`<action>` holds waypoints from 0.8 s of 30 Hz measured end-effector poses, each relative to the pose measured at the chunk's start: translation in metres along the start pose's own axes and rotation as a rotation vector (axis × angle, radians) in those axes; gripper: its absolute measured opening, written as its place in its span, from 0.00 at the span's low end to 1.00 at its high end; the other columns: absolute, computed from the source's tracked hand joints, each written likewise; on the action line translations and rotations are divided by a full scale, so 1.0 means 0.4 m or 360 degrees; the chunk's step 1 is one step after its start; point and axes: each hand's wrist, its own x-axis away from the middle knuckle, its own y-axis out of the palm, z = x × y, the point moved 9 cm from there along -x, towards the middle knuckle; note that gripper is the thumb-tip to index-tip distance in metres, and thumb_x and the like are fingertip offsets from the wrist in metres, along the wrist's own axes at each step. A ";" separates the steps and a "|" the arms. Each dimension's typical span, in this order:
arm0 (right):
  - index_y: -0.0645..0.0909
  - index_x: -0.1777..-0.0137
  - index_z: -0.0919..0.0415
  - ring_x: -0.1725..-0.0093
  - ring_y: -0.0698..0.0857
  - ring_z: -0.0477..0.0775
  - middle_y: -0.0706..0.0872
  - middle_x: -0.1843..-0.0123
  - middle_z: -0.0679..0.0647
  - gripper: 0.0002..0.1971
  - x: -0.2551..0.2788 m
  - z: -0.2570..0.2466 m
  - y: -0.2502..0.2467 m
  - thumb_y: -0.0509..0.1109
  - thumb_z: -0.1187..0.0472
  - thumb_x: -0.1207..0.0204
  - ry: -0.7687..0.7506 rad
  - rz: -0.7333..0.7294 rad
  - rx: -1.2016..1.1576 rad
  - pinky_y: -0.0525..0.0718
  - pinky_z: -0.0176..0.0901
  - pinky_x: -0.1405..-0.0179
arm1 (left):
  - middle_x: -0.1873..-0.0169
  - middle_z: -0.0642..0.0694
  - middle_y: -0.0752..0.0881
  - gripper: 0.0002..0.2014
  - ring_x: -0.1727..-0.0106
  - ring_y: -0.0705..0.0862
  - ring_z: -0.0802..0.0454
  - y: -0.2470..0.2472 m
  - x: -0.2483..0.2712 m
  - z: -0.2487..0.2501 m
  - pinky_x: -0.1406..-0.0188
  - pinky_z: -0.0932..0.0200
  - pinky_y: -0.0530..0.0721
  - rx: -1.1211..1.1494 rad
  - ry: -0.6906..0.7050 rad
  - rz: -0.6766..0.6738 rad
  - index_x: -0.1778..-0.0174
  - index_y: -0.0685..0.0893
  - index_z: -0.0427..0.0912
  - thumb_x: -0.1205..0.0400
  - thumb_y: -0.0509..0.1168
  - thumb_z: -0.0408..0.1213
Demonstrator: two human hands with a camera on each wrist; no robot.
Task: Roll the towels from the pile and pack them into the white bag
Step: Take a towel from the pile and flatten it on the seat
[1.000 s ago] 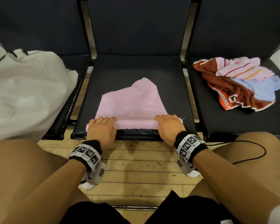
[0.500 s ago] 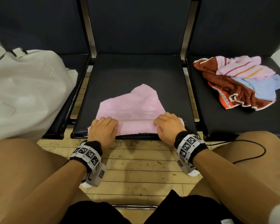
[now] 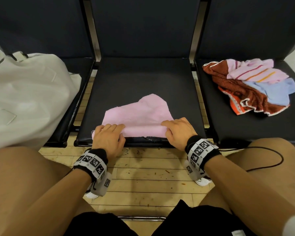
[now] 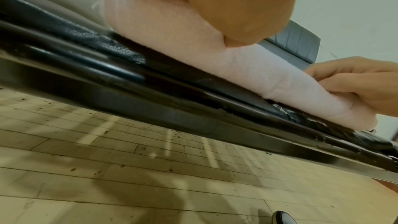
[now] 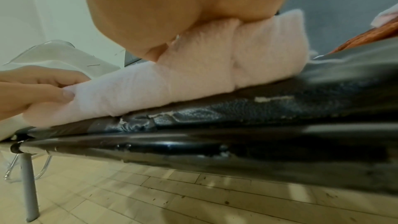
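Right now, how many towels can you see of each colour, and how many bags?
Plain pink towel, half rolled under both hands: 1
Pink striped towel in the pile: 1
Brown towel in the pile: 1
Blue towel in the pile: 1
White bag: 1
Total: 4 towels and 1 bag, 5 things. More towels may be hidden inside the pile.

Three seats stand in a row. The towel lies on the middle seat, its rolled part along the near edge, with the left hand on the roll's left end and the right hand on its right end. The bag sits on the left seat, the pile on the right seat
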 end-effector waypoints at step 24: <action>0.75 0.29 0.52 0.34 0.77 0.56 0.84 0.36 0.50 0.21 0.001 -0.012 0.025 0.60 0.58 0.23 0.0146 -0.0149 0.0343 0.63 0.51 0.27 | 0.38 0.49 0.86 0.20 0.32 0.79 0.48 0.006 -0.011 -0.034 0.22 0.44 0.62 -0.0056 -0.0121 -0.0055 0.29 0.81 0.48 0.18 0.60 0.40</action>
